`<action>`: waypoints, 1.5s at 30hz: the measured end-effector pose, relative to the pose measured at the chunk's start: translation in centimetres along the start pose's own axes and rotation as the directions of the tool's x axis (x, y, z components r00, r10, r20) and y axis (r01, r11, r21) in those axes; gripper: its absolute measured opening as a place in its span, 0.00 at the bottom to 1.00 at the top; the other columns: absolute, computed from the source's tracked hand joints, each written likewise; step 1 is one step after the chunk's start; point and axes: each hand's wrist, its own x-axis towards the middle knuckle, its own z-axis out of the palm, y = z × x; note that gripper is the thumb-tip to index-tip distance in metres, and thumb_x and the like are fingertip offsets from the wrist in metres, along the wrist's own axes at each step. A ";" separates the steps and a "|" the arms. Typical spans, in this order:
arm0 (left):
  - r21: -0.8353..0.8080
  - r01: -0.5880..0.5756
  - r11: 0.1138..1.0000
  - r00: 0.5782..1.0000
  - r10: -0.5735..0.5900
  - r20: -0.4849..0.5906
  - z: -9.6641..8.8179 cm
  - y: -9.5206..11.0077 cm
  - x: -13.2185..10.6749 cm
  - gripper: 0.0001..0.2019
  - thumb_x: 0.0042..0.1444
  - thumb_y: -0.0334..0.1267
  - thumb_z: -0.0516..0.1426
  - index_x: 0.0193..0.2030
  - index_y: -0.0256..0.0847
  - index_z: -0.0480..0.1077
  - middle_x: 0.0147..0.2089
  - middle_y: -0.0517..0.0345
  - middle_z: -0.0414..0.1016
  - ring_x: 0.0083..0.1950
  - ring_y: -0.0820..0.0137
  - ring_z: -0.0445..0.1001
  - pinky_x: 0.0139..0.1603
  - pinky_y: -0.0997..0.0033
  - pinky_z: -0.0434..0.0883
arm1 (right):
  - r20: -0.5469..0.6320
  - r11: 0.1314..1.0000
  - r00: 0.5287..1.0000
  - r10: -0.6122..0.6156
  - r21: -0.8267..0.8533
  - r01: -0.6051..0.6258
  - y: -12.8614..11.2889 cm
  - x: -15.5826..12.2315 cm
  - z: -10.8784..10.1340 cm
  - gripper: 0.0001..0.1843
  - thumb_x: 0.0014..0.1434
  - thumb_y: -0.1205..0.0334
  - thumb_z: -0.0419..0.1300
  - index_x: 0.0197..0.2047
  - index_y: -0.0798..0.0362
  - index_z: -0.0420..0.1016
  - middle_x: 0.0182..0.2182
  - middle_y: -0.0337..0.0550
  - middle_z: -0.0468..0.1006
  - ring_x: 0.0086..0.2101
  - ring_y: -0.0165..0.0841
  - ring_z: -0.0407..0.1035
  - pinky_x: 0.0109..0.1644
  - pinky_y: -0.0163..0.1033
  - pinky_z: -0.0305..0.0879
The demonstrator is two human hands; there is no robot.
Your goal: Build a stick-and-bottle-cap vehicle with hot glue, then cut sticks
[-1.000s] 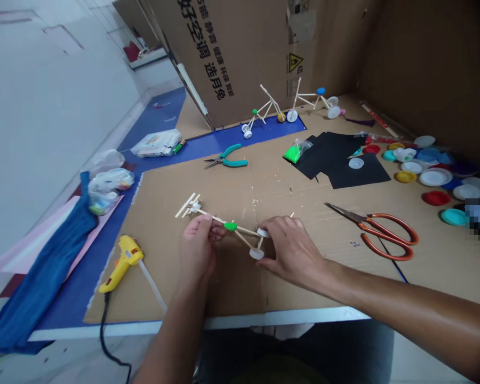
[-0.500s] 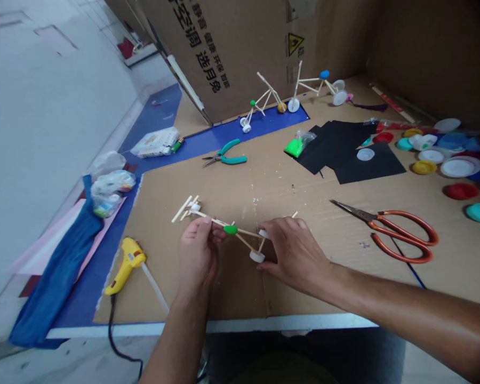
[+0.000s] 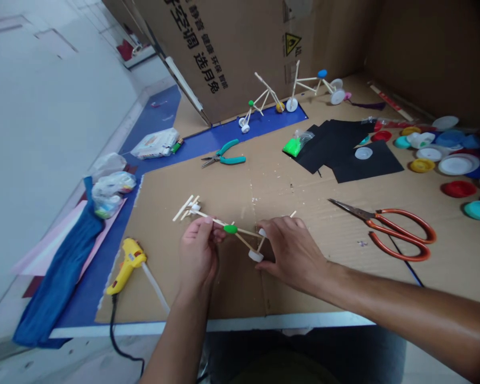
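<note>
Filling the space before you, one table (image 3: 148, 120) carries one wide cardboard sheet (image 3: 232, 186). One pair of orange-handled scissors (image 3: 400, 226) lies to your right. One stick model (image 3: 248, 232) is over the sheet's near half: your left grip (image 3: 199, 245) is pinched on its left half, your right grip (image 3: 294, 248) clamped around its right end. Two similar models (image 3: 269, 89) stand at the back. One yellow glue gun (image 3: 127, 265) lies to your left, and one pair of teal pliers (image 3: 226, 156) farther back. At the held model's right end are two white caps (image 3: 256, 256); one green oval (image 3: 230, 229) sits between your grips.
</note>
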 end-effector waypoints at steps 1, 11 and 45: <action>-0.004 0.005 1.000 1.000 -0.005 -0.001 0.0 0.0 0.0 0.13 0.47 0.44 0.67 0.31 0.38 0.73 0.23 0.62 0.74 0.22 0.77 0.69 0.23 0.79 0.63 | 0.004 1.000 1.000 0.003 0.002 -0.003 0.0 0.0 0.0 0.36 0.50 0.48 0.73 0.57 0.56 0.68 0.45 0.51 0.77 0.46 0.47 0.69 0.47 0.49 0.57; -0.013 0.029 1.000 0.999 -0.028 0.015 0.4 0.6 -0.5 0.12 0.48 0.43 0.67 0.30 0.37 0.73 0.24 0.62 0.74 0.24 0.78 0.69 0.27 0.78 0.66 | 0.006 1.000 1.000 0.011 0.025 -0.011 0.1 0.0 0.0 0.35 0.51 0.50 0.72 0.58 0.54 0.67 0.46 0.51 0.77 0.47 0.47 0.68 0.48 0.49 0.57; 0.386 0.061 0.921 0.991 -0.103 0.089 0.2 0.4 -5.2 0.13 0.51 0.47 0.62 0.29 0.38 0.73 0.20 0.65 0.66 0.20 0.78 0.59 0.21 0.76 0.54 | 0.007 1.000 1.000 0.004 -0.004 -0.004 0.1 0.2 -0.3 0.32 0.53 0.52 0.69 0.58 0.55 0.67 0.50 0.54 0.77 0.50 0.49 0.69 0.52 0.49 0.58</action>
